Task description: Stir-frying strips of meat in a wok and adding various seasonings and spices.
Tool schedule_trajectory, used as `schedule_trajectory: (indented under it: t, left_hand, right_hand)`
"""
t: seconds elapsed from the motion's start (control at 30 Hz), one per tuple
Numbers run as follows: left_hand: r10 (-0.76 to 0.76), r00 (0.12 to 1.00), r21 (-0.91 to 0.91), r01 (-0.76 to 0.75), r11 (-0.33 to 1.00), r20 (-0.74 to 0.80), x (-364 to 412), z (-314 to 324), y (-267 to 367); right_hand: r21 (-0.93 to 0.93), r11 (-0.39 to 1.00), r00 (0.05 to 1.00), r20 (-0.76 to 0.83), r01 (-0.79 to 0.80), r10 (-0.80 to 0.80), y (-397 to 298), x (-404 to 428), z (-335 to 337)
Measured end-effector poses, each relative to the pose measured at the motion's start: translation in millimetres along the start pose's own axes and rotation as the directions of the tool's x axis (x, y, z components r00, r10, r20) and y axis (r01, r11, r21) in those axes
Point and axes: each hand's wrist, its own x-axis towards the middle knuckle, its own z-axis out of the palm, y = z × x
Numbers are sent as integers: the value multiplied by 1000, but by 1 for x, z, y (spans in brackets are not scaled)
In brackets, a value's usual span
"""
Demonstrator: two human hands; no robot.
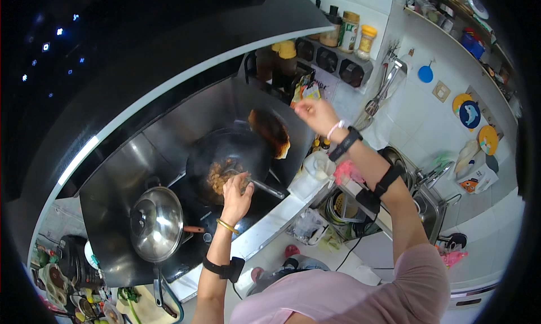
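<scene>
Over the near side of a black wok (pixel 230 142), my left hand (pixel 237 193) hangs with its fingers slightly curled above browned food (pixel 216 176); whether it holds anything cannot be told. Beside its fingertips a metal spatula or ladle (pixel 268 189) lies with its head in the food and its handle over the wok's rim. My right hand (pixel 312 111) is raised to the right of the wok, near a colourful packet (pixel 307 91) by the wall. Its fingers are bent together and blurred, and nothing plain shows in them.
A lidded steel pan (pixel 157 223) stands on the left burner. A white container (pixel 312 174) is at the counter's right edge. Seasoning jars (pixel 349 32) line a ledge, utensils (pixel 382 89) hang on the wall, and the black range hood (pixel 169 45) overhangs the stove.
</scene>
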Motion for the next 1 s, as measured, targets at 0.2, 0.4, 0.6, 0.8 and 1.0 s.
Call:
schedule_trajectory:
  t: [0.2,0.4,0.6,0.8,1.0]
  left_hand:
    - [54,998,9,-53,999,-45,16,10,24]
    - [99,986,31,-96,995,-136,29,6,42]
    - [287,938,111,-269,957,-193,97,-9,92]
    - [432,894,161,-412,897,-121,211,7,150]
    - [704,688,236,-665,709,-177,335,46,153]
  right_hand:
    - [425,892,949,-187,-155,255,70,120,-7]
    - [-159,982,871,-491,-104,12,97,174,2]
    - [5,988,901,-411,-152,140,78,179,19]
    - [123,975,882,-417,-183,218,101,181,22]
    - [20,988,860,-490,-155,145,92,183,23]
